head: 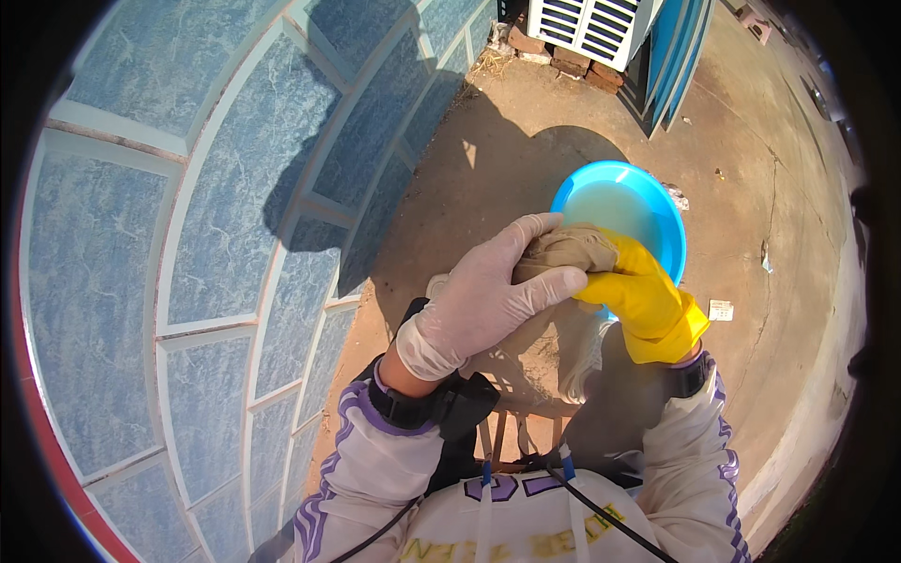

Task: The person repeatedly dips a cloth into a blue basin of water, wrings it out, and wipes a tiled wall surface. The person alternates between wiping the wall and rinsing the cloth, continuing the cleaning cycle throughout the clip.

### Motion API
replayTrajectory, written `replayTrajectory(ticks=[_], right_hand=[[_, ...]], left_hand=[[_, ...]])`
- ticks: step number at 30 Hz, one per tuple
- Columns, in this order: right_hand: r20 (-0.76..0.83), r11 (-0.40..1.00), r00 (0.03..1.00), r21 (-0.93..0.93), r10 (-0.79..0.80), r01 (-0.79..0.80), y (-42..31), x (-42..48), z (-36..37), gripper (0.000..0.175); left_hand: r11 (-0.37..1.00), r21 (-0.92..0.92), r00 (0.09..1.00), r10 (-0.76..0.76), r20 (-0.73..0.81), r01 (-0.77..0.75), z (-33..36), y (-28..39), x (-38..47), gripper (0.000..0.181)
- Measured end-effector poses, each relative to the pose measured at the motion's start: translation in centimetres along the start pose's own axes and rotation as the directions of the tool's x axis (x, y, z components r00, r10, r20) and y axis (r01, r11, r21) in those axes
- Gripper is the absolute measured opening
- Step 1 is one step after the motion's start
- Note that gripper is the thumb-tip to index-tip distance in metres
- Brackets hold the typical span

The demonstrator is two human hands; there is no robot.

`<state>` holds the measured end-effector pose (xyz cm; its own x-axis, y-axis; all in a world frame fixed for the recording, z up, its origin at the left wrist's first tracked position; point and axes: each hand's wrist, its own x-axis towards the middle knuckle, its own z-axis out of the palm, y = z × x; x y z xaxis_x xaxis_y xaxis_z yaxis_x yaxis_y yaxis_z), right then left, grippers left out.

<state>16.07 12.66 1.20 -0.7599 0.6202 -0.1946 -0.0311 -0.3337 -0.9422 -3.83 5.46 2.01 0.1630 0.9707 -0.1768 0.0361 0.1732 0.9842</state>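
Both my hands hold a wet-looking, crumpled beige cloth (570, 250) between them. My left hand (486, 295), in a thin whitish disposable glove, grips its left side with thumb and fingers. On the other side, my right hand (637, 299) wears a yellow rubber glove and clasps the cloth's right end. Just beyond and partly under the hands is a bright blue plastic basin (677, 243) holding cloudy water (609, 207). The hands and cloth hide the basin's near part. A bundle of whitish strands (588, 366) hangs or lies below my hands; I cannot tell what it belongs to.
A blue tiled wall (232, 190) runs along the left. Ahead, a white louvred outdoor unit (584, 28) rests on bricks (570, 62), with blue panels (676, 63) leaning beside it. A small printed packet (721, 310) lies on the concrete ground (746, 211).
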Motion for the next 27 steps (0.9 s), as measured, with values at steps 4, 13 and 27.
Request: replayTrajectory(ticks=[4,13,27], right_hand=[[-0.021,0.995,0.999,-0.092,0.047,-0.049,0.1,-0.5,-2.0,0.032],[-0.356,0.943,0.886,-0.256,-0.296,0.212,2.3,0.4,-4.1,0.037],[-0.135,0.508,0.886,-0.852,-0.443,0.124,6.3,-1.3,-7.5,0.032]], left_hand=[[0.995,-0.096,0.999,-0.02,0.036,0.023,1.8,-0.7,0.9,0.064],[0.982,-0.179,0.971,-0.092,-0.219,0.053,3.5,-0.2,1.8,0.036],[0.988,0.08,0.855,0.152,-0.496,-0.13,4.8,-1.7,2.6,0.047]])
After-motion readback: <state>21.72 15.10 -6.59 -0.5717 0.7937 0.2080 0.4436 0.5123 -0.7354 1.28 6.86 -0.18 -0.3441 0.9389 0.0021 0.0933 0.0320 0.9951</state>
